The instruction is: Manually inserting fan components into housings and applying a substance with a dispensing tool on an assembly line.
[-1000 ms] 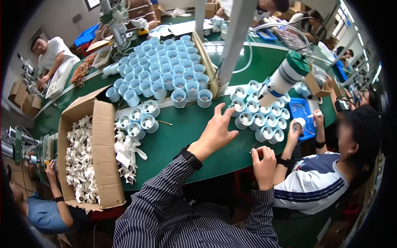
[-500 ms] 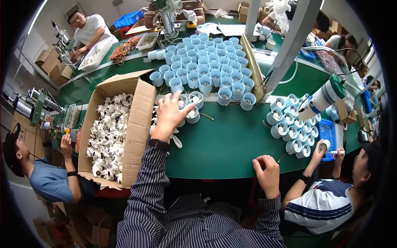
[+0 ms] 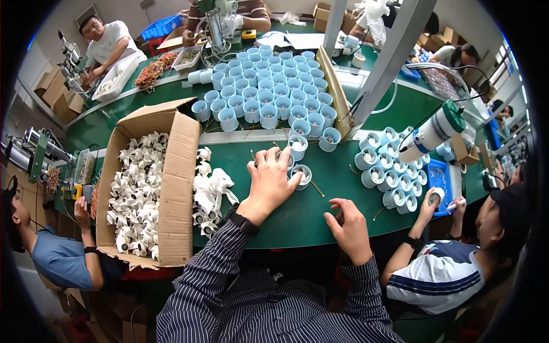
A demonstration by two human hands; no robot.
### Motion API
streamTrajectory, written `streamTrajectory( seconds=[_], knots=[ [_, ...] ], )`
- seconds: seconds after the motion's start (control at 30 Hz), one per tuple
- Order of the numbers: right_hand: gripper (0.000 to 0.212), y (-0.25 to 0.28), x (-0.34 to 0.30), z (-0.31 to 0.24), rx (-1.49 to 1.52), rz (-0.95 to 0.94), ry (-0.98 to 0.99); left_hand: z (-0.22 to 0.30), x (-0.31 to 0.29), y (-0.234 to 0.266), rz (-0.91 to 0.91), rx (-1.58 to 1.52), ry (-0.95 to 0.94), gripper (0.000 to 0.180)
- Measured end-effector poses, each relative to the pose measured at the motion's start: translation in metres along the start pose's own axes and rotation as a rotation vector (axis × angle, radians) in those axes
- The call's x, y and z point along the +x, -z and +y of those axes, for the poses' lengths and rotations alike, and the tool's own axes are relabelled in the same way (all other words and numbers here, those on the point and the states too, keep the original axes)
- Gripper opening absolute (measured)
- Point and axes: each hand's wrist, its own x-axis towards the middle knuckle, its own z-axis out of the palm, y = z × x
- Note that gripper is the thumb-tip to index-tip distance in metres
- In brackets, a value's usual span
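My left hand [image 3: 269, 180] is spread over the green table, its fingers and thumb against a small group of light blue cups. One cup [image 3: 300, 176] by the thumb holds a white part, and a short wire lies beside it. Another cup [image 3: 297, 146] stands just beyond the fingertips; anything under the palm is hidden. My right hand [image 3: 350, 228] is near the table's front edge, fingers apart and holding nothing. Left of my left hand lie loose white finned parts [image 3: 207, 224] and a crumpled white thing [image 3: 214, 187].
An open carton [image 3: 180, 194] full of white finned parts stands at left. Many light blue cups [image 3: 266, 84] fill the back; another cluster [image 3: 384, 163] stands right. A metal post [image 3: 380, 68] rises behind. A co-worker's hand [image 3: 429, 206] holds a cup beside a blue tray [image 3: 439, 177].
My left hand has moved right and nearer, and the small group of cups has shifted right with it. My right hand has moved slightly left and its fingers have opened.
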Motion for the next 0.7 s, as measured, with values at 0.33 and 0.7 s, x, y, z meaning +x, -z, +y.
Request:
streamTrajectory(
  seconds=[0.33,0.7],
  knots=[
    [0.095,-0.020,0.003,-0.029,0.039,-0.069,0.010,-0.020,0.012,-0.010,-0.138,-0.624,0.244,0.073],
    [0.109,-0.046,0.018,-0.018,-0.030,-0.011,-0.023,-0.002,0.031,-0.048,0.063,-0.855,0.165,0.058]
  ],
)
